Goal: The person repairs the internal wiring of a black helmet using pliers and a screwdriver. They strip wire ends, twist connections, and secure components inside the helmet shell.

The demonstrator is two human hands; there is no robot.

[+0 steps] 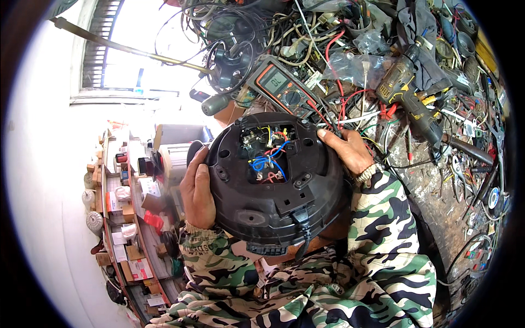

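Observation:
A round black appliance base (251,199) is held in front of my body, its underside turned up. Through a rectangular opening in it show blue, red and yellow wires (262,162) and metal terminals. My left hand (198,191) grips the left rim, fingers along the side. On the upper right rim my right hand (350,153) is closed, thumb on top and the other fingers hidden beneath. A short black cord (302,224) leaves the near side. Just beyond the base, a grey and orange multimeter (285,87) lies with its display lit.
A yellow and black cordless drill (407,98) lies on the cluttered workbench (424,188) at right, beside a hammer (470,150) and pliers (458,169). Tangled cables (284,38) pile up at the back. Shelves (128,218) with boxes stand left, below a bright window (145,54).

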